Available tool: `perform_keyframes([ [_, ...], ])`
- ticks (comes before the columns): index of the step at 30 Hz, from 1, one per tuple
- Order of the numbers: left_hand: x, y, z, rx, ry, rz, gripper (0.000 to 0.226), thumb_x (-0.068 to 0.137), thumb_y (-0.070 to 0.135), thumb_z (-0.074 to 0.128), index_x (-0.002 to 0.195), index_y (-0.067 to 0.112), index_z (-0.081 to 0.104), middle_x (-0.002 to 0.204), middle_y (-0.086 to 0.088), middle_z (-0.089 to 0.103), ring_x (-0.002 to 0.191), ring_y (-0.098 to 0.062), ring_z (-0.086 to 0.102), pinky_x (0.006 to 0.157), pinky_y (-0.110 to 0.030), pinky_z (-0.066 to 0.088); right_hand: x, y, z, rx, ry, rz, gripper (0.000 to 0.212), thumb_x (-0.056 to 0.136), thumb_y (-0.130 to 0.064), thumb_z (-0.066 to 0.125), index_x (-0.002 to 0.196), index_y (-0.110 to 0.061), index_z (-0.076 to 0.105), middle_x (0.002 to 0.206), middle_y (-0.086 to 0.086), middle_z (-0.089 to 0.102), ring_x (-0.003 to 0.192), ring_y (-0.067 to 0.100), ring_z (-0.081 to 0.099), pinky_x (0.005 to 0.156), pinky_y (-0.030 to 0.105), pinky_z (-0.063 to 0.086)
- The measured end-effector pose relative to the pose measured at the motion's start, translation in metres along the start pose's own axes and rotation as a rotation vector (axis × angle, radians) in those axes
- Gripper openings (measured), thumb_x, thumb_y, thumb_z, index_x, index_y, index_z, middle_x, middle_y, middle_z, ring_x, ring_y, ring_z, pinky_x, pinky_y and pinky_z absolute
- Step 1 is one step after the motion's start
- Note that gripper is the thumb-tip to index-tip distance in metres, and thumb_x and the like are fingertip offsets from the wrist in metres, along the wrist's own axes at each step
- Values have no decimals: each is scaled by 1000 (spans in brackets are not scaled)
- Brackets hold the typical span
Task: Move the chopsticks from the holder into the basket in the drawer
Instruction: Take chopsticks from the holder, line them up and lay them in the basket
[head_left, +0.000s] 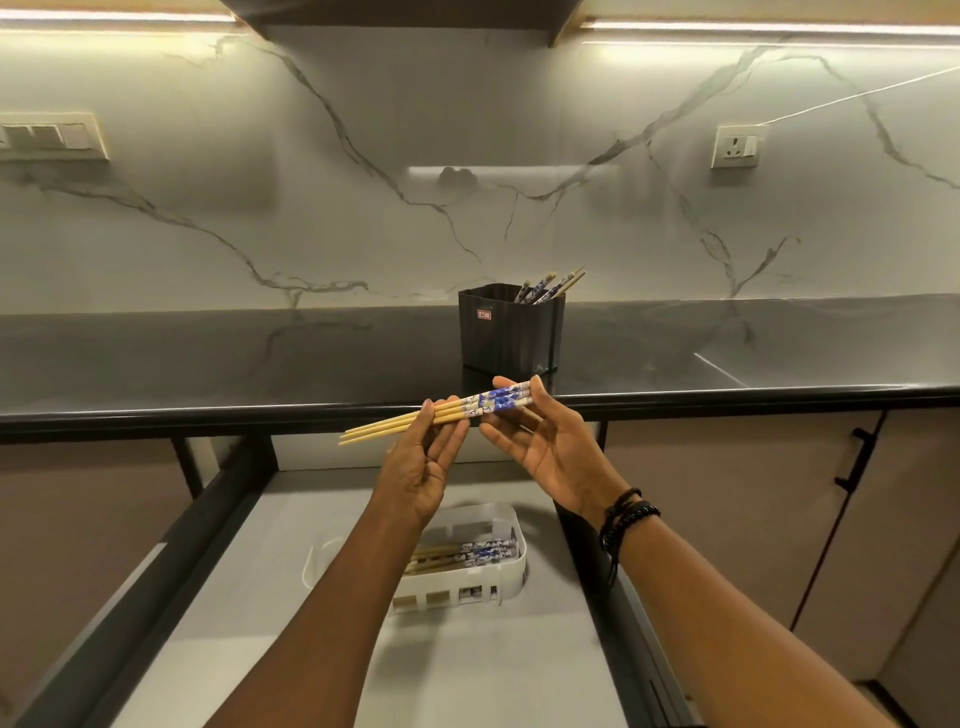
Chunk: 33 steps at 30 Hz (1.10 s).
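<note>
- Head view: the left hand (421, 467) and the right hand (545, 452) pinch one bundle of chopsticks (467, 408) with their fingertips, palms toward the camera.
- The bundle lies almost level over the open drawer (260, 571), its blue ends at the right hand.
- The black holder (511, 332) stands on the counter (208, 364) behind, with other sticks (550, 286) leaning in it.
- The white basket (452, 582) sits in the drawer with more sticks (467, 551) lying inside.

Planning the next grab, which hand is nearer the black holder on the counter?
Right. The right hand holds the patterned end of the chopsticks just in front of the holder; the left hand holds their plain end, further left.
</note>
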<state>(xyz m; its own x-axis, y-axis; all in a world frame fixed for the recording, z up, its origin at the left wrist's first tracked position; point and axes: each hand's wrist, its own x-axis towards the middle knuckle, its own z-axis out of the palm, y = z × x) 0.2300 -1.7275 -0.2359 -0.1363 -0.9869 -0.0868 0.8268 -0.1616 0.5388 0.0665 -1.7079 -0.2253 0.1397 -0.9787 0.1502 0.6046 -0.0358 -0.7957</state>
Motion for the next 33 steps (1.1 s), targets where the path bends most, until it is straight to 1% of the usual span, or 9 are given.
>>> perform_keyframes([
  [4, 0, -1, 0, -6, -11, -13, 19, 91, 15, 63, 103, 1, 63, 99, -22, 72, 85, -27, 73, 60, -30, 60, 2, 2, 0, 0, -11, 25, 43, 88, -45, 59, 115, -15, 71, 117, 16, 70, 110, 28, 67, 87, 34, 57],
  [9, -1, 0, -2, -11, -38, -16, 20, 91, 15, 61, 105, 1, 63, 102, -21, 72, 87, -26, 73, 61, -29, 61, 3, 3, -1, -7, -24, 40, 53, 83, -47, 63, 122, -11, 63, 117, 18, 69, 109, 28, 67, 88, 35, 58],
  [14, 1, 1, -2, 3, -43, 3, 27, 92, 14, 60, 115, -1, 60, 108, -22, 70, 94, -27, 72, 66, -31, 61, 3, 1, -5, -11, 26, -34, 38, 90, -35, 60, 116, -8, 65, 116, 20, 69, 108, 29, 68, 88, 35, 58],
  [16, 1, 1, -2, 10, -38, 19, 29, 93, 14, 59, 118, -1, 58, 108, -21, 70, 95, -27, 71, 70, -33, 61, 4, -1, -7, -19, 55, -63, 34, 93, -30, 58, 115, -5, 64, 118, 23, 68, 109, 30, 67, 85, 34, 59],
  [19, 2, 2, -2, 36, -31, 49, 31, 93, 14, 58, 120, -2, 57, 107, -20, 71, 95, -27, 71, 68, -32, 61, 3, -2, -7, -51, 83, -96, 32, 93, -29, 58, 113, -5, 65, 118, 24, 67, 109, 32, 67, 79, 33, 60],
  [22, 3, 2, -2, 100, -22, 82, 34, 93, 14, 58, 122, -3, 57, 108, -20, 70, 96, -27, 71, 65, -31, 61, 2, -2, -5, -150, 73, -146, 31, 85, -26, 64, 112, -9, 68, 113, 19, 70, 106, 30, 69, 77, 30, 61],
  [24, 3, 2, -2, 121, -21, 90, 35, 93, 14, 58, 123, -3, 57, 109, -21, 70, 95, -28, 71, 64, -30, 61, 2, -1, -5, -262, 66, -189, 26, 87, -18, 64, 112, -12, 67, 108, 14, 73, 103, 27, 70, 77, 27, 61],
  [27, 3, 3, -3, 129, -28, 85, 34, 93, 13, 58, 123, -4, 57, 109, -21, 70, 93, -27, 72, 63, -29, 60, 0, 1, -5, -361, 72, -243, 21, 87, -9, 64, 108, -10, 68, 103, 13, 75, 97, 25, 72, 75, 24, 60],
  [33, 5, 4, -3, 157, -40, 94, 29, 93, 14, 58, 117, -2, 59, 111, -20, 69, 96, -26, 71, 67, -30, 60, -2, -5, -8, -361, 80, -201, 18, 88, -6, 64, 105, -3, 69, 102, 15, 75, 94, 23, 72, 75, 25, 61],
])
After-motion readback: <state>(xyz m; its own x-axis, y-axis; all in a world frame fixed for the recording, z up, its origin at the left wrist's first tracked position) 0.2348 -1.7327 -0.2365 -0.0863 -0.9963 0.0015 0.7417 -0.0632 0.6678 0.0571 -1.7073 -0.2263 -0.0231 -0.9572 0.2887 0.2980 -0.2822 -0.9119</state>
